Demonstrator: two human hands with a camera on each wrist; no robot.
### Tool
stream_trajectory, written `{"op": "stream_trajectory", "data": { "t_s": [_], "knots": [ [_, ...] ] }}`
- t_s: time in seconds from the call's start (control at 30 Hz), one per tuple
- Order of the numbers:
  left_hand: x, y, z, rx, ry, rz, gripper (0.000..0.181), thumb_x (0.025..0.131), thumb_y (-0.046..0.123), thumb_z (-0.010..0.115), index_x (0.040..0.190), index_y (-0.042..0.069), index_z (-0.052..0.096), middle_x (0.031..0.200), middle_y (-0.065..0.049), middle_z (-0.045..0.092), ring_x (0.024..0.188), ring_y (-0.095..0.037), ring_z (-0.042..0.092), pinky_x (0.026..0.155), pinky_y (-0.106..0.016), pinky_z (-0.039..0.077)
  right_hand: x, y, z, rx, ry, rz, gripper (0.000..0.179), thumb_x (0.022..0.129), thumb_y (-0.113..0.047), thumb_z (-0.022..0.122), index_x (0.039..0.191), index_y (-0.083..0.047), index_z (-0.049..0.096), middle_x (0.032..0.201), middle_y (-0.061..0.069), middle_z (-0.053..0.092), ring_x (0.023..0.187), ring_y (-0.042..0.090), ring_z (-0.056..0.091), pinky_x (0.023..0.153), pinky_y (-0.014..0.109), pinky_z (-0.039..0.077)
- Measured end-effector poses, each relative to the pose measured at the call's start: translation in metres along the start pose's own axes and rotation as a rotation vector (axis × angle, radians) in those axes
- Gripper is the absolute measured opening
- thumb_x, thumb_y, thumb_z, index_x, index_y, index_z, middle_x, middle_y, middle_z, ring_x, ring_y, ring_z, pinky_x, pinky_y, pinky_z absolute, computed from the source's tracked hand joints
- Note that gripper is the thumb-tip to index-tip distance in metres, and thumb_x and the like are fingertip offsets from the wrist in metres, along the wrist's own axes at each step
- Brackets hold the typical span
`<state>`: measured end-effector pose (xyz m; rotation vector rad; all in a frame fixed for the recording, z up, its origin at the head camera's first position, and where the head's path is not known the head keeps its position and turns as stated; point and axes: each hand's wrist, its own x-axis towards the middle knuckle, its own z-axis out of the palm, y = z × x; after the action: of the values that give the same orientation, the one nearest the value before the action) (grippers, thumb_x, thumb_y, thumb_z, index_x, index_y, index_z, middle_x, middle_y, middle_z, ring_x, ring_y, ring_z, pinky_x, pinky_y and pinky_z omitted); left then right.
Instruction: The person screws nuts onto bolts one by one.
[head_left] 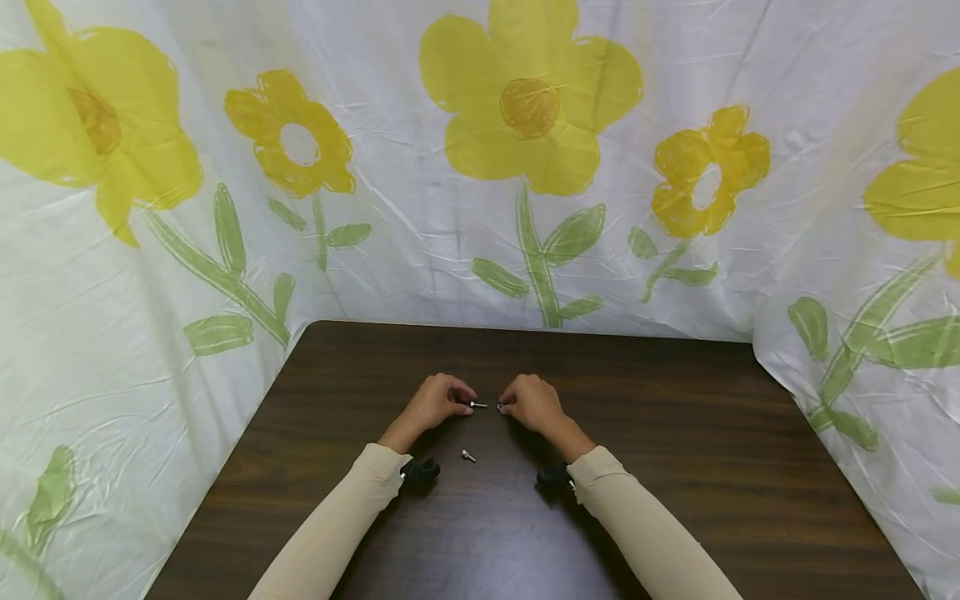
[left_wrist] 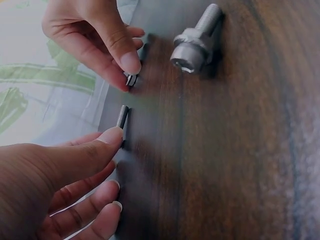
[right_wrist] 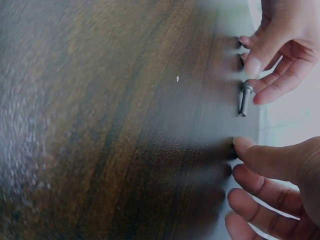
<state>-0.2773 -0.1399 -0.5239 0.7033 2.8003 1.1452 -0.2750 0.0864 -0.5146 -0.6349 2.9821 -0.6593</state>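
My left hand (head_left: pixel 433 403) pinches the head end of a small silver bolt (head_left: pixel 479 405) between thumb and finger, and the threaded shank (left_wrist: pixel 122 116) points at the other hand. Across a short gap, my right hand (head_left: pixel 532 403) pinches a small metal nut (left_wrist: pixel 131 80) between thumb and forefinger. In the right wrist view the right thumb and fingers hide the nut. Bolt and nut are apart, both close above the tabletop. Nearer the body, a second bolt (head_left: pixel 468 456) lies on its side with a nut (left_wrist: pixel 193 38) on its shank by the head.
Both hands work over a dark wood-grain table (head_left: pixel 675 433). A white curtain (head_left: pixel 397 250) with yellow flowers hangs along its far edge and sides. A tiny white speck (right_wrist: pixel 177 79) marks the tabletop. Black wrist cameras (head_left: pixel 422 472) sit under the sleeves' cuffs.
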Motion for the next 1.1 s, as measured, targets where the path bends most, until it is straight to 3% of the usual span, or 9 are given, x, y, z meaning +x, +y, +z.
{"op": "stream_trajectory", "data": {
  "t_s": [0.17,0.4,0.7,1.1],
  "knots": [
    [0.0,0.0,0.001,0.005,-0.003,0.008,0.02,0.079,0.007,0.087,0.098,0.006,0.08,0.087,-0.003,0.075,0.065,-0.01,0.058,0.059,-0.025,0.048,-0.001,0.002,0.001,-0.024,0.003,-0.051,0.006,0.087,-0.023,0.083,0.092,-0.02,0.083,0.09,-0.006,0.078,0.082,0.013,0.071,0.068,0.037,0.058],
    [0.002,0.002,0.001,0.036,-0.008,-0.004,0.02,0.079,0.01,0.088,0.097,0.008,0.08,0.089,-0.002,0.075,0.067,-0.009,0.059,0.06,-0.025,0.048,-0.001,0.003,0.002,-0.1,0.023,-0.207,0.006,0.09,-0.019,0.08,0.086,-0.016,0.081,0.081,-0.005,0.074,0.07,0.01,0.066,0.063,0.032,0.055],
    [0.003,0.002,0.005,0.105,0.006,-0.047,0.015,0.079,0.015,0.088,0.092,0.015,0.081,0.089,0.003,0.074,0.071,-0.007,0.058,0.064,-0.028,0.048,-0.004,0.003,-0.003,0.014,0.055,-0.263,0.007,0.091,-0.011,0.077,0.095,-0.006,0.079,0.087,0.005,0.075,0.076,0.015,0.069,0.068,0.032,0.058],
    [0.002,0.003,0.004,0.098,0.025,-0.021,0.014,0.078,0.012,0.089,0.089,0.013,0.081,0.086,0.002,0.074,0.07,-0.007,0.059,0.064,-0.027,0.049,-0.012,0.004,-0.004,0.126,0.136,-0.306,0.01,0.089,-0.002,0.076,0.098,0.0,0.076,0.088,0.007,0.075,0.076,0.016,0.07,0.068,0.03,0.059]
  ]
}}
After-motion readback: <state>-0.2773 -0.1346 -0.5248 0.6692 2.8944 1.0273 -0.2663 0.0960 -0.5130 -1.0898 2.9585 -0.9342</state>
